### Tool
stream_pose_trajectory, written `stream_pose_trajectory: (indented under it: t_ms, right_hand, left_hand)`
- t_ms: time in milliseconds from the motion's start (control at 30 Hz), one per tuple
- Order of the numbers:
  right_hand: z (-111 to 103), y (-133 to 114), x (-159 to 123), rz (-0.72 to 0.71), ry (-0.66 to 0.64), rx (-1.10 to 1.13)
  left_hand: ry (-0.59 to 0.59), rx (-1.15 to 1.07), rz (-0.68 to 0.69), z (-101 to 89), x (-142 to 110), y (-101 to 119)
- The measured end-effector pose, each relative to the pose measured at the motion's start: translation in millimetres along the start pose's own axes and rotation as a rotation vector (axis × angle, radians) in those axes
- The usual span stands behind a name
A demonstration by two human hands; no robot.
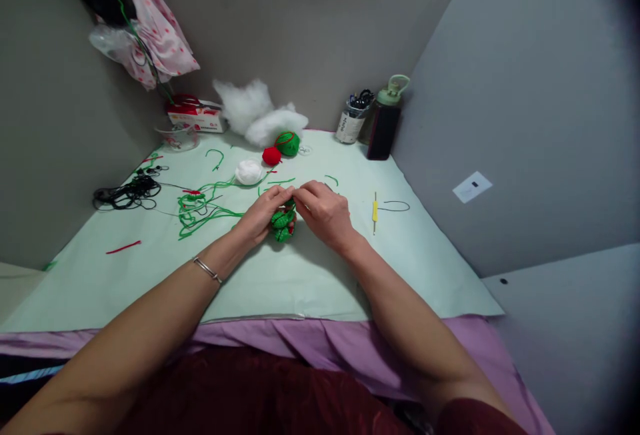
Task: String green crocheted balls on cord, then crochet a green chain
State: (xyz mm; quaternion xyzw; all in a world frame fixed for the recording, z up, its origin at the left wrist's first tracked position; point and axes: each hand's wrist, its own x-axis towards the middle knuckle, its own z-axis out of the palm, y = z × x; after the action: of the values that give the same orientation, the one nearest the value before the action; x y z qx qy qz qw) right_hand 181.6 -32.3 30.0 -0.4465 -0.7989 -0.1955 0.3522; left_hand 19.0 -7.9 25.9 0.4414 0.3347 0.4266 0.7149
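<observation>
A green crocheted piece (281, 221) is clamped in the left hand (261, 215), pinched by the right hand (325, 211) — seemingly mostly shaped, green strands (187, 224) left loose.

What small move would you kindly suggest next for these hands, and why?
Perhaps steady the small, knobbly green yarn piece with the left hand and gently draw the right hand away, since the left holds its side while the right curls at its far end.
</observation>
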Motion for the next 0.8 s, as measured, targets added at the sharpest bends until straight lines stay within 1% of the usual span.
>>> stream_pose_trajectory:
  t_ms: [67,133,200,300,367,433,500,633,700,800]
  right_hand:
    - [-2,-3,1,0.010,0.037,0.070]
    - [-3,-4,3,0.082,0.046,0.257]
    - [-2,-3,6,0.243,0.028,0.578]
    - [0,4,10,0.552,-0.025,1.122]
    - [1,8,12,0.702,-0.060,1.341]
    - [-1,10,14,0.772,-0.099,1.443]
    - [-6,10,16,0.784,-0.109,1.507]
    - [-22,12,22,0.796,0.009,1.593]
    - [-27,14,24,0.833,0.008,1.598]
    - [-28,20,23,0.890,-0.035,1.627]
  left_hand:
    - [0.004,0.007,0.013,-0.7,2,-1]
    - [0.009,0.005,0.017,-2.0,3,-1]
    - [-0.002,0.001,0.004,-3.2,3,0]
    - [-0.037,0.014,-0.031,-2.8,1,3]
    - [-0.066,0.041,-0.044,-0.8,0,4]
    - [-0.093,0.071,-0.036,1.3,-1,4]
    - [-0.092,0.095,-0.009,2.4,-1,3]
    - [-0.054,0.102,0.034,0.0,1,3]
    - [-0.055,0.072,0.007,-2.6,1,5]
    - [-0.070,0.002,-0.066,-7.0,1,10]
